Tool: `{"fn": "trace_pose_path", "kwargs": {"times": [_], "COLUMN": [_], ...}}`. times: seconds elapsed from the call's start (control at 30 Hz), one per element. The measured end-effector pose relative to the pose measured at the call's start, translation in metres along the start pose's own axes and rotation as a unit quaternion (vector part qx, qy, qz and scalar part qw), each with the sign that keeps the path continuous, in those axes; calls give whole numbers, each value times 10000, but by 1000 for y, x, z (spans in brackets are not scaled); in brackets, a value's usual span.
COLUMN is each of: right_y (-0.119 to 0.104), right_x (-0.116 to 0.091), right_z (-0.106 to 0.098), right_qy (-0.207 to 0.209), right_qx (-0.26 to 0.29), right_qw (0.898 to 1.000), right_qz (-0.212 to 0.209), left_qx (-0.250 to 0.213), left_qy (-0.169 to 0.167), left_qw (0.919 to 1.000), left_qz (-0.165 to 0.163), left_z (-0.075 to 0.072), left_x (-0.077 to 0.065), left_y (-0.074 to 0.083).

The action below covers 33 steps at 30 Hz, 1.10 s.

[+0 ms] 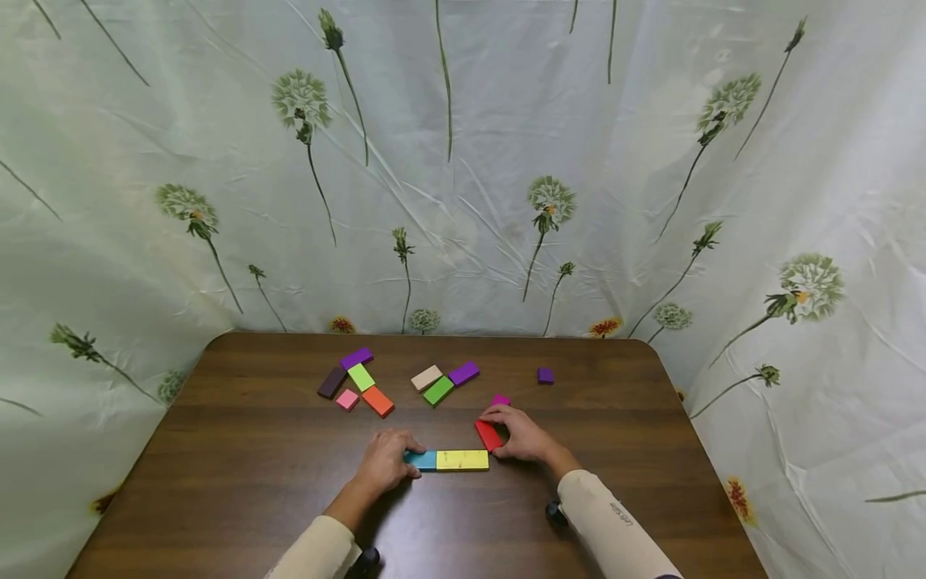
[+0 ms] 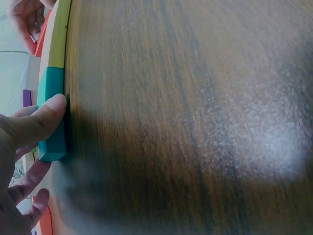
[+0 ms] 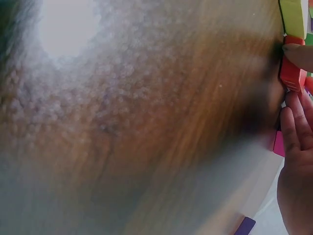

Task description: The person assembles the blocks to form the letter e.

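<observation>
Near the middle of the table, my left hand (image 1: pixel 385 461) holds a blue block (image 1: pixel 425 460) between thumb and fingers. End to end with it lies a longer yellow block (image 1: pixel 463 461). At the yellow block's right end, my right hand (image 1: pixel 526 435) pinches a red block (image 1: pixel 487 435), which sits at a slant to the row. In the left wrist view the thumb lies on the near side of the blue block (image 2: pixel 52 83). The right wrist view has the red block (image 3: pixel 292 73) between thumb and fingers. Just beyond the right hand is a magenta block (image 1: pixel 501 400), partly hidden.
On the wooden table (image 1: pixel 253 482), farther back left, lie purple (image 1: pixel 357 359), dark brown (image 1: pixel 332 383), lime (image 1: pixel 361 377), pink (image 1: pixel 347 400) and orange (image 1: pixel 378 401) blocks. Beige (image 1: pixel 426 378), green (image 1: pixel 438 392) and purple blocks are back-center; a small purple block (image 1: pixel 546 375) is right. A curtain hangs behind.
</observation>
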State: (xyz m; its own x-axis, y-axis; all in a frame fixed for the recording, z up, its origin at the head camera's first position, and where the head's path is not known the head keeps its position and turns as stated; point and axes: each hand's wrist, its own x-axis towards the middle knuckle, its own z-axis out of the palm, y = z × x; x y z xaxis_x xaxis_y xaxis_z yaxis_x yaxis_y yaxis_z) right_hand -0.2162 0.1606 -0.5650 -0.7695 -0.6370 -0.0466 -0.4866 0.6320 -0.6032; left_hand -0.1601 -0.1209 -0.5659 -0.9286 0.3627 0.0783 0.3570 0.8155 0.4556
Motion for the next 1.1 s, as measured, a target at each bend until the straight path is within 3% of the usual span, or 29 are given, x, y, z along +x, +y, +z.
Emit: {"fn": "trace_pose_path", "kwargs": {"times": [0.53, 1.1], "right_y": [3, 3], "right_x": [2, 1], "right_z": [3, 2], "right_qy": [66, 71], "right_qx": [350, 355], "right_qw": [9993, 9993], "right_qz": [113, 99], "left_qx": [41, 91], "left_qy": [-2, -5], "left_qw": [10000, 10000], "left_qz": [-53, -33], "left_z": [1, -1], "left_x": [-1, -2], "left_y": [-2, 0]}}
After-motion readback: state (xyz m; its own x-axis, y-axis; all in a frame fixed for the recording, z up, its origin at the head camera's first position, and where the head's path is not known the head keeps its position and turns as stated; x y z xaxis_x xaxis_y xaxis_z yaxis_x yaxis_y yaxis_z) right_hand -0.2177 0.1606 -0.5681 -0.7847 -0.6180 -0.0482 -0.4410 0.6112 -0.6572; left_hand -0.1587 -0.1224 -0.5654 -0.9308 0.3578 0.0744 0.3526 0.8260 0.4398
